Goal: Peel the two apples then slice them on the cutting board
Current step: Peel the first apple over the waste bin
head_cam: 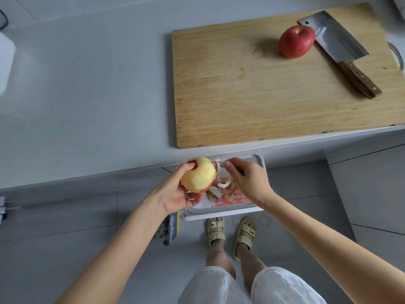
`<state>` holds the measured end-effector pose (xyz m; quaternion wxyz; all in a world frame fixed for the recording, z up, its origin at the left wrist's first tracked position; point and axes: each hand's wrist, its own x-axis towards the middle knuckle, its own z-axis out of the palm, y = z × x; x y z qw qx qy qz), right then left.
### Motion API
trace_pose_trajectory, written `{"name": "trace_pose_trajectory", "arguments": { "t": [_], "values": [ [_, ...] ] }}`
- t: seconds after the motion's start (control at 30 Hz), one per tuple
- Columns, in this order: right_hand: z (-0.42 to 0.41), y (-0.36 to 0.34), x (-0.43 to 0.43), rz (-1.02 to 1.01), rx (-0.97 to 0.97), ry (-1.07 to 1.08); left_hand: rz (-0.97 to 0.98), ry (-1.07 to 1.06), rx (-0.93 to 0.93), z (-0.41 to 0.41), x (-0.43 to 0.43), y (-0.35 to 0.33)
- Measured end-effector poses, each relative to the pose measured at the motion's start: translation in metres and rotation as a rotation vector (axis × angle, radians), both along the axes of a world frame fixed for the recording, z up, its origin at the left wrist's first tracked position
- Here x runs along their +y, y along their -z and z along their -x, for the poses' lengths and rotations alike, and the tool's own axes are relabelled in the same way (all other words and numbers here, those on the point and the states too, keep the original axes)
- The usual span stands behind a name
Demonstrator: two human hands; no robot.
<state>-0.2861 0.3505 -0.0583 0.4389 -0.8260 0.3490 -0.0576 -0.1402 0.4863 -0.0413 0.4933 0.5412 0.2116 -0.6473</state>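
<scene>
The mostly peeled pale yellow apple (198,174) sits in your left hand (175,195), held just off the near edge of the counter. Your thumb curls over its top and your fingers cup it from below, so the grip wraps round the fruit. Patches of red skin remain at the top by your thumb and along the lower edge.

Your right hand (246,181) is just right of it, with the fingers curled round the white-handled peeler (224,184). Its metal blade lies against the apple's right side.

Under both hands stands a white rectangular bin (262,163) with red and yellow apple peels (230,199) lying in it.

The second apple, round, red and unpeeled (296,42), rests on the far right part of the large rectangular wooden cutting board (241,88). The board lies on the grey countertop (87,95) and reaches its near edge.

A steel cleaver with a dark wooden handle (338,48) lies flat on the board. Its blade is just beside the red apple on the right, and its handle points to the near right.

Near you, your feet in pale green sandals (216,232) stand on the grey tiled floor (65,249).
</scene>
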Motion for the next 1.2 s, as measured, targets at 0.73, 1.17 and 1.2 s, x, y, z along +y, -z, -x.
{"name": "trace_pose_trajectory", "arguments": {
  "t": [0.73, 1.17, 1.2],
  "values": [
    [-0.02, -0.018, 0.007, 0.318, -0.31, -0.061, 0.197, -0.006, 0.071, 0.011, 0.008, -0.013],
    [-0.002, 0.01, 0.007, 0.075, -0.134, 0.068, 0.225, -0.1, 0.206, 0.001, 0.015, -0.016],
    [-0.007, 0.004, 0.01, 0.084, -0.174, 0.072, 0.212, -0.106, 0.212, 0.002, 0.014, -0.014]
  ]
}}
